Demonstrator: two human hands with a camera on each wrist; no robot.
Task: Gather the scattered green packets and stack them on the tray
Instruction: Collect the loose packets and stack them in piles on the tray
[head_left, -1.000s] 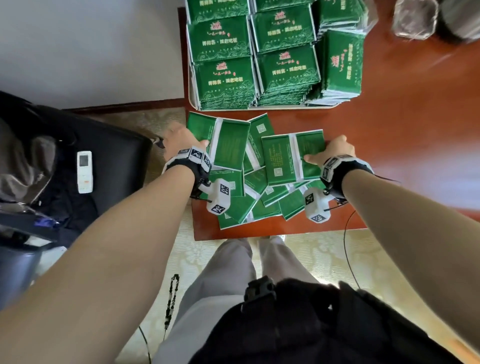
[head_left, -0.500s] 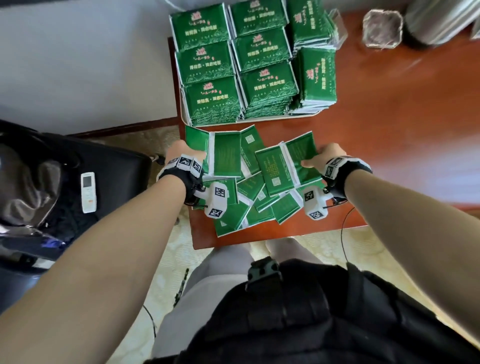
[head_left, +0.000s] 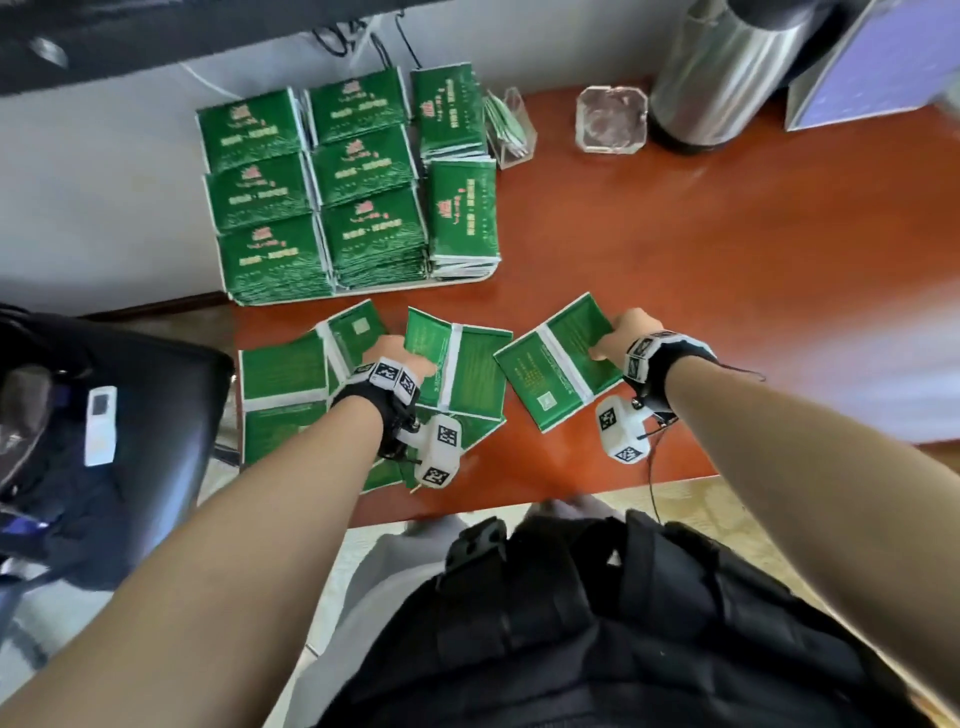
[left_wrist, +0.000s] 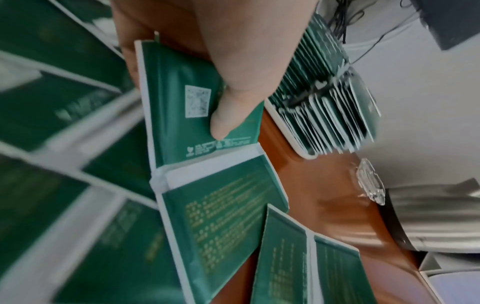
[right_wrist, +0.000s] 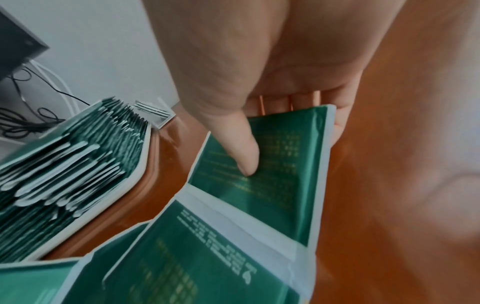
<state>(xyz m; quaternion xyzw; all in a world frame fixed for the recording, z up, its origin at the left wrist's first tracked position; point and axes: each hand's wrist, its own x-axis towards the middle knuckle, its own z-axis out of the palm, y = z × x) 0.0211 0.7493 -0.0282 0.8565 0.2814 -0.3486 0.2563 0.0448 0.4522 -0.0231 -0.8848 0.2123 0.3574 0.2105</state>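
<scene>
Several green packets (head_left: 291, 395) lie scattered face down at the front left of the red-brown table. My left hand (head_left: 389, 349) reaches into that pile and grips a joined pair of packets (left_wrist: 182, 96), thumb (left_wrist: 223, 123) on top beside its QR code. My right hand (head_left: 605, 345) pinches another joined pair (head_left: 558, 366) by its far end, apart from the pile on the right; the thumb (right_wrist: 246, 160) presses on top with fingers underneath. The white tray (head_left: 465, 274) behind the pile holds several tall stacks of green packets (head_left: 363, 218).
A clear holder (head_left: 511, 127), a glass ashtray (head_left: 612, 118), a steel flask (head_left: 727, 73) and a purple box (head_left: 872, 62) stand at the back of the table. A black chair with a white remote (head_left: 101, 426) is to the left. The table's front edge is close to the pile.
My right hand has drawn its pair of packets to the right, away from the pile. My left hand has shifted right onto a pair inside the pile. The head view has tilted up.
</scene>
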